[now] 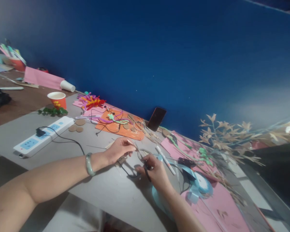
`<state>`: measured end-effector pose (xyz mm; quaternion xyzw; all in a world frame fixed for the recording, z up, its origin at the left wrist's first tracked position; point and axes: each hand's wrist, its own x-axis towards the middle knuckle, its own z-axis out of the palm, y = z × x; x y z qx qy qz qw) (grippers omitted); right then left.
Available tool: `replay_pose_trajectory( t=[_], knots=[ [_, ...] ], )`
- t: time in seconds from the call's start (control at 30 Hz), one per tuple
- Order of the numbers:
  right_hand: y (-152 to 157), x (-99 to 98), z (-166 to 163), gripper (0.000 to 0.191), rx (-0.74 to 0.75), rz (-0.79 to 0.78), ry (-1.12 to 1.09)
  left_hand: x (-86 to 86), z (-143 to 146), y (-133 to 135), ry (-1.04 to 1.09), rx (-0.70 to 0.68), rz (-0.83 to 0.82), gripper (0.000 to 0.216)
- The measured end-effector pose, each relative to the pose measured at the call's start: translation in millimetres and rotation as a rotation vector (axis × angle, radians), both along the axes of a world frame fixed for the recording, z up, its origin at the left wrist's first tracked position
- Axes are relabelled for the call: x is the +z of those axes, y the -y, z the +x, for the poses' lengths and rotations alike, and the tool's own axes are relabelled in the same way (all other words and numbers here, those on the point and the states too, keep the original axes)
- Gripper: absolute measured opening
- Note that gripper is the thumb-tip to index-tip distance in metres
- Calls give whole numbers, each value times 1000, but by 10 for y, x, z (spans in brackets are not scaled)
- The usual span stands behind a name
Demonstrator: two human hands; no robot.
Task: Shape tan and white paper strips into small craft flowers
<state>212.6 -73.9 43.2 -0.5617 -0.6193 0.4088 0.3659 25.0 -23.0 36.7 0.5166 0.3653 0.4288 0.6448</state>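
Observation:
My left hand (120,149), with a jade-coloured bangle on the wrist, is held above the grey table in a pinch. Its fingertips close on something thin and pale that is too blurred to name. Just to the right, my right hand (156,170) is wrapped round the dark handles of what look like scissors (147,172), their front end pointing up toward my left fingers. Beneath both hands a black cord (127,174) curves over the tabletop. A white marker-like pen (166,161) lies beside my right hand, and a roll of light blue ribbon (203,183) sits beyond it.
A white power strip (45,135) with a plugged-in cord lies left, near an orange paper cup (58,98). Pipe cleaners (93,101) and orange paper (120,124) lie behind. A phone (156,118) leans on the blue wall. Dried stems (222,132) and pink sheets (222,206) are right.

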Motion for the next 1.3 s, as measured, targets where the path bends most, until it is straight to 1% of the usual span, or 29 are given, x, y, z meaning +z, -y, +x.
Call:
replay_pose_trajectory(
  t=[0.13,0.27,0.4,0.5,0.63,0.77,0.9,1.03,1.17,1.3],
  knots=[
    [-7,-28,21,42,-46,14,8,-22,-1,-8,7,-4,-30,21],
    [-6,8,31,41,-55,38,1,-7,-16,4,-29,-32,-19,24],
    [-7,70,35,38,9,33,72,81,-37,53,-102,-83,80,27],
    [-12,76,53,37,73,35,133,134,-44,94,-123,-135,171,27],
    [-16,65,81,38,127,39,166,158,-55,126,-166,-186,273,24],
    [-14,66,99,37,166,72,202,178,-72,134,-228,-236,320,25],
    [-7,53,120,38,186,130,294,164,-68,121,-213,-288,324,24],
    [3,43,130,36,155,209,396,120,-51,106,-191,-308,290,22],
    [7,41,120,34,152,257,424,101,-42,106,-182,-324,274,23],
    [5,18,114,31,144,263,455,84,-42,102,-166,-340,251,24]
  ],
)
